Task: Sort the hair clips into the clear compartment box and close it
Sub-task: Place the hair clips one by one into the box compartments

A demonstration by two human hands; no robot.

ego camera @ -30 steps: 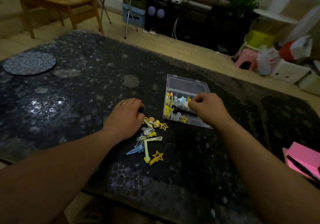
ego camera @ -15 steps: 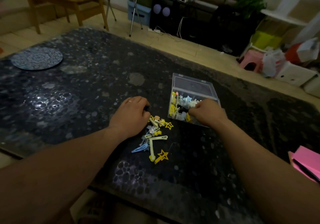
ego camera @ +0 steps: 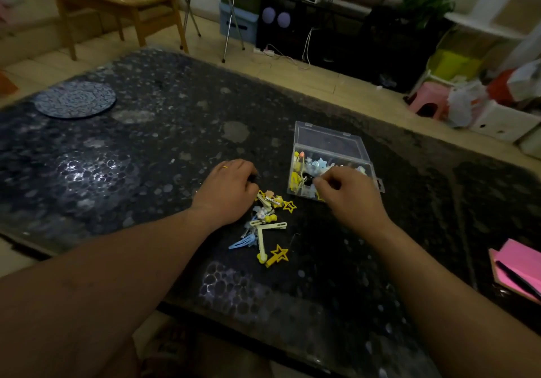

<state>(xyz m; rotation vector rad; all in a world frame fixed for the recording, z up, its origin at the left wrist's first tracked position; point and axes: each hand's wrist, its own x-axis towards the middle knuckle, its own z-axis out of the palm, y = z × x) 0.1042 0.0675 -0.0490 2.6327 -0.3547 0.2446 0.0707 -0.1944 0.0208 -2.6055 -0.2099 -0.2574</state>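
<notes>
Head view, downward over table [ego camera: 146, 149]

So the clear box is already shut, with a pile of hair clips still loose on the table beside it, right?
Not quite. In the head view the clear box is open, its lid laid back flat on the table behind it. The rest holds: a pile of hair clips still lies loose beside it.

left hand [ego camera: 227, 191] palm down, fingers curled | right hand [ego camera: 347, 194] loosely fisted, knuckles up
</notes>
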